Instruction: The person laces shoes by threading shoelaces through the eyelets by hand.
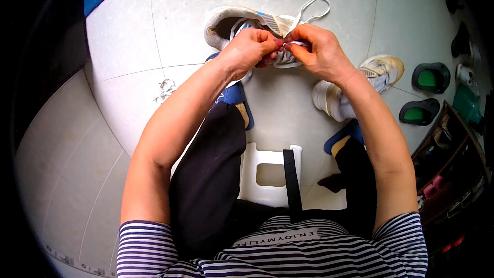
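Note:
A white sneaker (213, 27) with grey stripes lies ahead of me on the floor, its opening toward the left. Over its lacing area, my left hand (250, 47) and my right hand (318, 50) meet with fingertips almost touching. Both hands are closed in a pinch on the white shoelace (320, 16), which rises in a loop beyond my right hand. My fingers hide the exact spot where the lace is gripped and part of the shoe. The other sneaker (383, 69) rests to the right, partly behind my right forearm.
A loose bundle of white lace (165, 90) lies on the tiles at left. Blue slippers (234, 95) are on my feet. A white stool (249, 175) is beneath me. Green-and-black slippers (431, 78) and a shoe rack (453, 159) stand at right.

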Demonstrator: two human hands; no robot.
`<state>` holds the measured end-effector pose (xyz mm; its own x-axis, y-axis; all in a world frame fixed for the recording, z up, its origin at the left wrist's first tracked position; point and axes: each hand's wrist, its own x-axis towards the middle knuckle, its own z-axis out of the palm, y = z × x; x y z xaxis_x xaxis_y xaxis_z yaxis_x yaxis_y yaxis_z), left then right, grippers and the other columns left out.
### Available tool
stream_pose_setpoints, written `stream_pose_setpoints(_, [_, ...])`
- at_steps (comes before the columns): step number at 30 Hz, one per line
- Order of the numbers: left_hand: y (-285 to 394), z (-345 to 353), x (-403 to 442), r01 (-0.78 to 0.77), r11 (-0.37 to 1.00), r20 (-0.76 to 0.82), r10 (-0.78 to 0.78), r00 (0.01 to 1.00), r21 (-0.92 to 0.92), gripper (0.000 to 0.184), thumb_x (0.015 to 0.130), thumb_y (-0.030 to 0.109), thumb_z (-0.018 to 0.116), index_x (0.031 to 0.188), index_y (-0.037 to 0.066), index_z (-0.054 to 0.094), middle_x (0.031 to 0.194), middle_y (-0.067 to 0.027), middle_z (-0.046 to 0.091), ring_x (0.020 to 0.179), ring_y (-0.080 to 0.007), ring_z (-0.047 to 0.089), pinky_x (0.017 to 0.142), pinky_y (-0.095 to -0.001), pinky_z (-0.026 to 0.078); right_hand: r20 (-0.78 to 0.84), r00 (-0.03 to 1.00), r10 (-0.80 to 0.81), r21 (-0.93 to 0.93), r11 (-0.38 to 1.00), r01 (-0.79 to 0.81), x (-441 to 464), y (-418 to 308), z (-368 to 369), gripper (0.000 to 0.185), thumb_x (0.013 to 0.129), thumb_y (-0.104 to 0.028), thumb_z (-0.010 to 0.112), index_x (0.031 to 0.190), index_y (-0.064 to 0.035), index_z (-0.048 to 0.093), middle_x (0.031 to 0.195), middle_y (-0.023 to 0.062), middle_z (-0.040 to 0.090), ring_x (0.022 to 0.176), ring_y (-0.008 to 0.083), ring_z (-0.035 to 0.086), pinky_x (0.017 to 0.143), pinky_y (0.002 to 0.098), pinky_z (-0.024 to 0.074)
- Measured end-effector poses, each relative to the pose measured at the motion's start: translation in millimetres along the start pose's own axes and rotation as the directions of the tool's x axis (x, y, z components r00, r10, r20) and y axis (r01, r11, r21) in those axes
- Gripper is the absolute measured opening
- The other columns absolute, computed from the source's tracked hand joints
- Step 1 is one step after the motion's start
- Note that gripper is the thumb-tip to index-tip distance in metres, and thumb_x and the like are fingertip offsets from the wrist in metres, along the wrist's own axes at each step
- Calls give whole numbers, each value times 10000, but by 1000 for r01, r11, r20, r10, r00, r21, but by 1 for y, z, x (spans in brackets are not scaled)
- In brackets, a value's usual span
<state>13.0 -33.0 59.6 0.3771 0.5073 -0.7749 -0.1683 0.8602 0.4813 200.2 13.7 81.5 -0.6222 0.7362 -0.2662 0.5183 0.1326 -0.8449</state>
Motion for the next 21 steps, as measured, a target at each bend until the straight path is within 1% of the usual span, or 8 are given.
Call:
stream_pose_setpoints(2, [0, -1, 0, -20, 1000, -6, 20, 1000, 20, 157, 907, 187, 576, 799, 75, 597, 637, 29, 529, 517, -54, 427, 469, -197, 308, 48, 995, 86, 65, 994, -89, -1, -4, -3, 149, 772, -93, 650, 871, 16, 632, 798, 166, 623, 717, 262, 628, 660, 317, 500])
stream_pose_setpoints(6, [-1, -2, 0, -70, 997, -11, 70, 997, 29, 137, 906, 159, 565, 803, 71, 587, 665, 23, 543, 557, -52, 447, 493, -196, 337, 46, 995, 85, 95, 991, -89, 2, -1, -2, 168, 777, -116, 673, 880, 16, 652, 789, 145, 636, 697, 210, 624, 645, 294, 493])
stream_pose_setpoints(10, [-5, -3, 5, -110, 993, 1, 110, 994, 46, 138, 915, 157, 551, 815, 69, 588, 690, 21, 552, 587, -45, 456, 519, -191, 356, 43, 986, 162, 210, 963, -167, 1, 7, 6, 188, 788, -134, 684, 899, 16, 659, 753, 105, 633, 685, 149, 596, 633, 271, 477])
stream_pose_setpoints(12, [-6, 0, 9, -183, 947, -93, 214, 972, 265, 142, 924, 159, 537, 827, 71, 590, 694, 23, 548, 593, -40, 454, 542, -181, 365, 41, 981, 190, 243, 950, -195, 0, 10, 9, 191, 794, -139, 683, 901, 17, 660, 742, 88, 631, 688, 128, 586, 631, 262, 471])
stream_pose_setpoints(13, [-5, 0, 8, -183, 947, -93, 214, 972, 265, 142, 924, 159, 537, 827, 71, 590, 694, 23, 548, 593, -40, 454, 542, -181, 365, 38, 974, 224, 291, 930, -225, 0, 10, 10, 192, 797, -144, 681, 899, 17, 661, 749, 81, 638, 695, 117, 584, 633, 257, 469])
stream_pose_setpoints(15, [-3, -1, 5, -159, 983, -41, 163, 986, 96, 132, 916, 157, 556, 833, 61, 594, 697, 14, 562, 595, -46, 474, 553, -183, 391, 38, 966, 256, 337, 907, -254, 0, 11, 12, 192, 800, -149, 680, 896, 17, 663, 755, 73, 645, 702, 106, 583, 635, 252, 467])
stream_pose_setpoints(18, [2, 0, 1, -132, 989, -32, 130, 991, -65, 126, 903, 154, 581, 834, 50, 593, 704, 0, 582, 582, -57, 492, 548, -193, 415, -6, 961, 275, 419, 874, -247, -1, 11, 13, 192, 804, -156, 676, 890, 16, 663, 762, 51, 643, 691, 85, 555, 623, 245, 452])
stream_pose_setpoints(21, [1, -4, 1, -76, 990, -35, 73, 997, -117, 120, 891, 144, 599, 833, 39, 590, 721, -16, 600, 572, -70, 511, 541, -200, 432, -2, 969, 245, 402, 888, -224, 1, 9, 11, 187, 805, -150, 674, 892, 15, 663, 754, 40, 643, 664, 82, 543, 597, 251, 443])
